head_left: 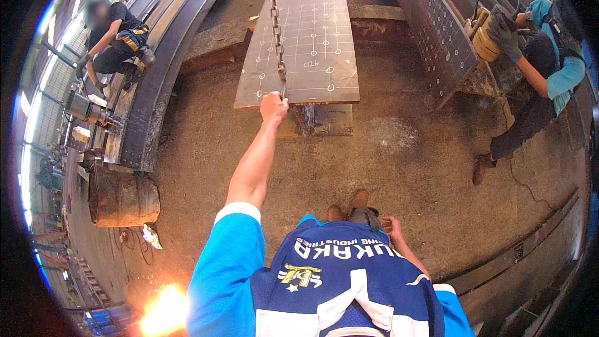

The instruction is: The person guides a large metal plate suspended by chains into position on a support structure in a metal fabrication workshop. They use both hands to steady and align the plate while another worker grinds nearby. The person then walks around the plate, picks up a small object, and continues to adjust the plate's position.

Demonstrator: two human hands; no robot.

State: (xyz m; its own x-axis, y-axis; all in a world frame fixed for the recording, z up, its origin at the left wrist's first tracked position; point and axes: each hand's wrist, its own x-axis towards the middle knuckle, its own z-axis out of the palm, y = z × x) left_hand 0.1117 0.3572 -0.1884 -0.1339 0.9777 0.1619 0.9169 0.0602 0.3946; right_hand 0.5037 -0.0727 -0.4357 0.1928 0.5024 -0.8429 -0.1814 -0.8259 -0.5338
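Chain (276, 31) runs up fr. L hand (274, 108) clenching it; R hand (391, 227) curled, hold unclear.

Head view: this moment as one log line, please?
left hand: gripping chain at lower end; right hand: low, off chain; white-marked plate: ahead

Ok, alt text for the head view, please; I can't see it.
The left hand grips the lower end of a steel chain by the near edge of a white-marked steel plate; the right hand is beside the body. One co-worker crouches at left, another is at right; bright sparks flare at lower left.
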